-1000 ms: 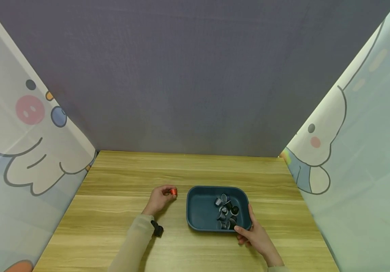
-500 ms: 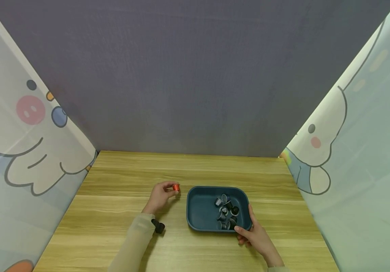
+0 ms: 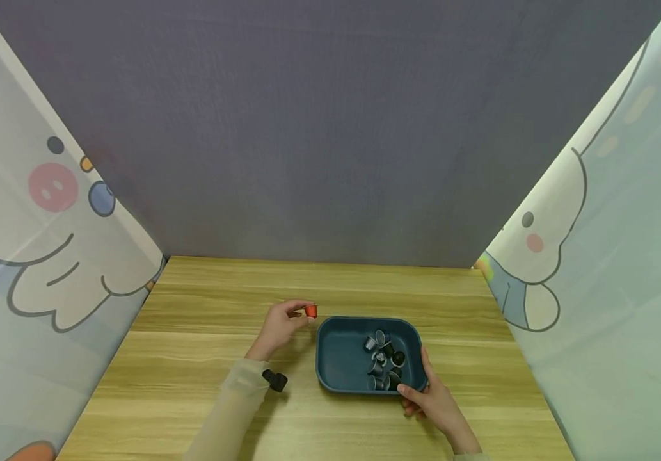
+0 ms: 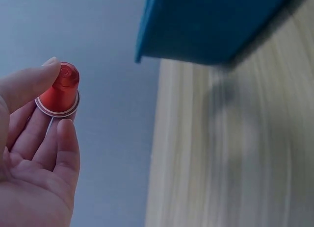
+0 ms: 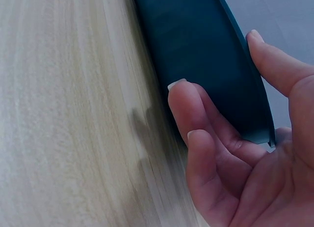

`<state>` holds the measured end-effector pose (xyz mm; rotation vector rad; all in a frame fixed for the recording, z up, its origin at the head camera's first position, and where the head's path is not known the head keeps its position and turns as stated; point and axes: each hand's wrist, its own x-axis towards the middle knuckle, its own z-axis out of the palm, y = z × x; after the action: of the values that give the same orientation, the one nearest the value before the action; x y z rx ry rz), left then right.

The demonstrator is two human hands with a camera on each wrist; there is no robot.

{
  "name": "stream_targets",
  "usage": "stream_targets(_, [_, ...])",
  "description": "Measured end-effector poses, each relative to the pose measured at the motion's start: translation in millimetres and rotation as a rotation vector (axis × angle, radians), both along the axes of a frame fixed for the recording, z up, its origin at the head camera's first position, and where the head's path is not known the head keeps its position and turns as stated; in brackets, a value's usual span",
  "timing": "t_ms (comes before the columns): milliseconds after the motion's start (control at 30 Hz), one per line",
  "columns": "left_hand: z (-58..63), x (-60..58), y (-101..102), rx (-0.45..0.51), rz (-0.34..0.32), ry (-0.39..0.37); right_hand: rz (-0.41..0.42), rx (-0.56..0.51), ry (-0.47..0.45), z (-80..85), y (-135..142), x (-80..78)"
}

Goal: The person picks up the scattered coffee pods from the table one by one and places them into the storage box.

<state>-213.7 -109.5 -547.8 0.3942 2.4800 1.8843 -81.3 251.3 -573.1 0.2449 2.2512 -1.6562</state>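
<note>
A red coffee capsule (image 3: 310,311) is pinched between the thumb and fingers of my left hand (image 3: 281,325), just off the far left corner of a dark blue tray (image 3: 342,390). In the left wrist view the capsule (image 4: 60,92) shows its silver rim against the fingers, with the thumb on its narrow end. My right hand (image 3: 435,400) grips the tray's near right corner, thumb over the rim and other fingers against the outer wall. Several dark and silver coffee capsules (image 3: 376,368) lie jumbled in the right half of the tray.
The tray stands on a wood-grain table (image 3: 221,282). Behind it rises a grey wall (image 3: 318,141), and cartoon-printed panels (image 3: 59,256) flank both sides. A black strap with a small block (image 3: 275,380) sits on the left wrist.
My left hand has moved right and away from me with the red coffee capsule, closer to the tray's far left corner. The right hand and the tray have stayed in place.
</note>
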Motion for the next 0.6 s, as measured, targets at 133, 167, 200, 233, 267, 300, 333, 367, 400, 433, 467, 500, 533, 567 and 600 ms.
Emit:
stream_targets(133, [8.5,3.5,6,0.007,-0.039,-0.024,-0.001,-0.001,0.001,-2.0,0,-0.6])
stream_targets(167, [10.7,4.1,8,0.004,-0.047,-0.026,-0.001,-0.003,-0.001,-2.6,0,-0.9])
stream_targets(200, [12.5,4.2,10,-0.001,-0.053,-0.023,-0.002,-0.002,-0.002,-3.0,0,-1.0])
stream_targets(233, [14.1,4.2,12,-0.007,-0.058,-0.016,-0.002,-0.002,-0.003,-3.2,0,-1.2])
stream_targets(267, [15.6,4.1,14,-0.014,-0.061,-0.009,-0.002,-0.003,-0.004,-3.4,0,-1.2])
stream_targets(300, [17.0,4.0,17,-0.020,-0.068,0.003,-0.002,-0.002,-0.004,-3.2,0,-1.1])
stream_targets(333, [18.4,3.6,19,-0.026,-0.074,0.011,-0.002,-0.002,-0.005,-2.9,0,-0.9])
stream_targets(367, [19.6,3.3,22,-0.029,-0.082,0.022,-0.001,-0.002,-0.004,-2.6,0,-0.7])
stream_targets(400, [20.7,2.9,25,-0.031,-0.092,0.037,-0.001,-0.002,-0.003,-2.1,0,-0.4])
stream_targets(433, [21.8,2.6,27,-0.032,-0.101,0.045,0.000,-0.004,-0.002,-1.3,0,-0.1])
stream_targets(467, [22.7,2.4,30,-0.034,-0.110,0.053,0.001,-0.007,-0.003,-0.6,0,0.1])
stream_targets(500, [24.0,2.2,33,-0.034,-0.123,0.065,0.002,-0.009,-0.003,0.1,0,0.4])
stream_targets(533, [25.1,2.0,36,-0.034,-0.135,0.077,0.002,-0.013,-0.003,0.7,-1,0.6])
stream_targets(567, [26.2,1.9,39,-0.034,-0.147,0.087,0.003,-0.016,-0.003,1.1,0,0.7])
stream_targets(600, [27.1,1.6,42,-0.034,-0.159,0.095,0.004,-0.019,-0.004,1.5,0,0.7])
